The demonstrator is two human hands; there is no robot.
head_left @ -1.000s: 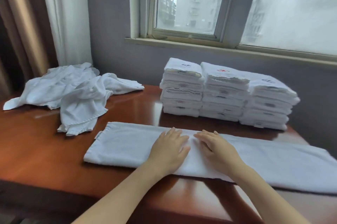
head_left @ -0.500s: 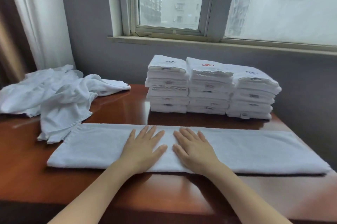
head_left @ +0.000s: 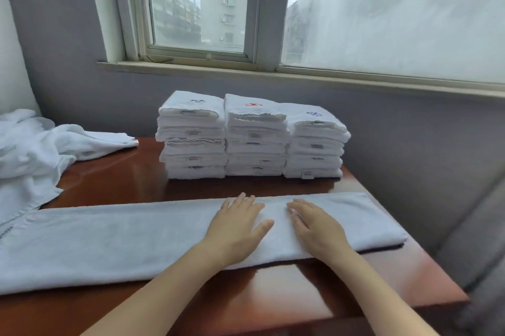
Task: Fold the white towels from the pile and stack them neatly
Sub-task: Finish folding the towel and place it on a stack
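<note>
A long white towel, folded lengthwise into a strip, lies across the front of the wooden table. My left hand and my right hand press flat on the strip's right part, fingers straight, side by side. Behind them, three stacks of folded white towels stand in a row against the wall. A loose pile of unfolded white towels sits at the table's back left.
The table's right edge runs close to a grey upholstered seat. A grey wall and a window sill rise right behind the stacks. Bare wood shows between the strip and the stacks.
Both hands have slid to the right along the strip, staying flat on it. The view has turned right, so the loose pile now lies at the left edge.
</note>
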